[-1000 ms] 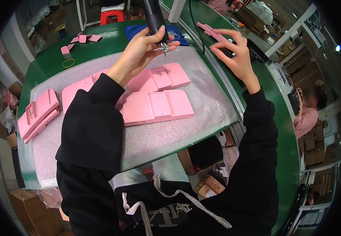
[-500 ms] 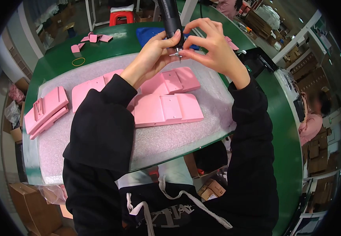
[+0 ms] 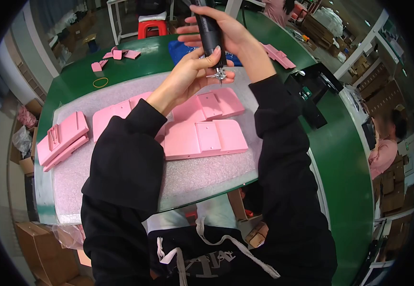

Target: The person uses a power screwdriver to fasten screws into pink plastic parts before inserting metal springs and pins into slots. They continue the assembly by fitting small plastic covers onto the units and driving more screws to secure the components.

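A black electric screwdriver point(image 3: 210, 35) points downward, with a silvery metal piece point(image 3: 220, 74) and a thin bit at its lower end. My left hand point(image 3: 190, 71) is closed round the lower body, thumb across the front and fingertips behind the metal piece. Around the upper body, my right hand point(image 3: 233, 35) has its fingers stretched out behind the tool; they are apart rather than wrapped. Below the bit, pink plastic panels point(image 3: 183, 138) with raised rectangular sections lie on bubble wrap point(image 3: 207, 174). Another pink part point(image 3: 63, 138), with a slot, rests at the left. My left forearm covers some panels.
Small pink pieces point(image 3: 117, 54) and a yellow rubber band point(image 3: 100, 83) lie on the green table point(image 3: 154, 47). A blue cloth point(image 3: 178, 51) sits behind the screwdriver. To the right are pink strips point(image 3: 279, 56) and an open black box point(image 3: 314, 112). A person point(image 3: 383, 152) sits far right.
My right hand has left the metal piece at the tip and moved up along the screwdriver, its fingers now stretched out. My left hand keeps its hold. The view has shifted slightly.
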`<state>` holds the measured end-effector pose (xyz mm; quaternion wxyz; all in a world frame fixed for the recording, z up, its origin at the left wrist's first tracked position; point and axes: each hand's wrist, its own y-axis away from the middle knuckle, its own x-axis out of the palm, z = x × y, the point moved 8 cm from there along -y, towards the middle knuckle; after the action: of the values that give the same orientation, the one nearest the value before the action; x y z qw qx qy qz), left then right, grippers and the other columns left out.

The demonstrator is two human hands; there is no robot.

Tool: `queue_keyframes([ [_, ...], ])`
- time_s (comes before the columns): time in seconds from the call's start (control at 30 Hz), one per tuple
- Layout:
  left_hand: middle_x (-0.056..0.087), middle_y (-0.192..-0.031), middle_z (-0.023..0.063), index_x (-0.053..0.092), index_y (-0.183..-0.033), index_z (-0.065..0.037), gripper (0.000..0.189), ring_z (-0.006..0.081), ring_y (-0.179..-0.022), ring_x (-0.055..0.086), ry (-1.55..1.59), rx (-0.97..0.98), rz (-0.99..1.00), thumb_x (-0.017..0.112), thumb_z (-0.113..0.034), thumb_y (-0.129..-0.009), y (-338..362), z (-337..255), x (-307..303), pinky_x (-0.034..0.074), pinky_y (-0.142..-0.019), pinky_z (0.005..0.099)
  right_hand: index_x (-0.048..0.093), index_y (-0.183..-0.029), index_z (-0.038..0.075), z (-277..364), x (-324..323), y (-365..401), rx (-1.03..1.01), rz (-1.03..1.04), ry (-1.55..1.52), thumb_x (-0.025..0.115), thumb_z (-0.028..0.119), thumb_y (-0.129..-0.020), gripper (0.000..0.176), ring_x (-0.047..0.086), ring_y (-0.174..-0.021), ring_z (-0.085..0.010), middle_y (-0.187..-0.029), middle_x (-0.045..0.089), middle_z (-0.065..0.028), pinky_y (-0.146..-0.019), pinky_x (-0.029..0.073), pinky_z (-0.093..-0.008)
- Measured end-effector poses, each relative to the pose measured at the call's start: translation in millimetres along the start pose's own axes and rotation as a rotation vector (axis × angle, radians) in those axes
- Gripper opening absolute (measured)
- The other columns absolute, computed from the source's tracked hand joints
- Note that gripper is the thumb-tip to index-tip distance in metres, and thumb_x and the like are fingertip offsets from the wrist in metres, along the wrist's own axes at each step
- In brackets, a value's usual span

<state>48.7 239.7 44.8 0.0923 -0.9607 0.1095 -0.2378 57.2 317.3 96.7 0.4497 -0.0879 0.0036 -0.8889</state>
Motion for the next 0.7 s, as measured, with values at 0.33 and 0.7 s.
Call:
queue_keyframes([
  [0.33,0.061,-0.081,0.0056,0.06,-0.087,-0.001,0.023,0.0123,-0.069,0.06,-0.924,0.822,-0.266,0.071,-0.017,-0.075,25,-78,18,0.048,-0.063,0.0245,0.053,-0.073,0.005,44,-60,18,-0.393,-0.289,-0.494,0.06,0.019,-0.082,0.018,0.052,-0.051,-0.012,-0.063,0.053,-0.0025,-0.047,0.046,-0.0269],
  [0.7,0.064,-0.079,0.0057,0.065,-0.086,0.0,0.015,0.0101,-0.069,0.06,-1.252,0.792,-0.438,0.07,-0.009,-0.075,40,-70,45,0.047,-0.06,0.0224,0.052,-0.074,0.002,67,-42,54,-0.647,-0.475,-0.273,0.06,0.022,-0.082,0.022,0.051,-0.047,-0.0132,-0.06,0.051,-0.0048,-0.044,0.045,-0.0255],
])
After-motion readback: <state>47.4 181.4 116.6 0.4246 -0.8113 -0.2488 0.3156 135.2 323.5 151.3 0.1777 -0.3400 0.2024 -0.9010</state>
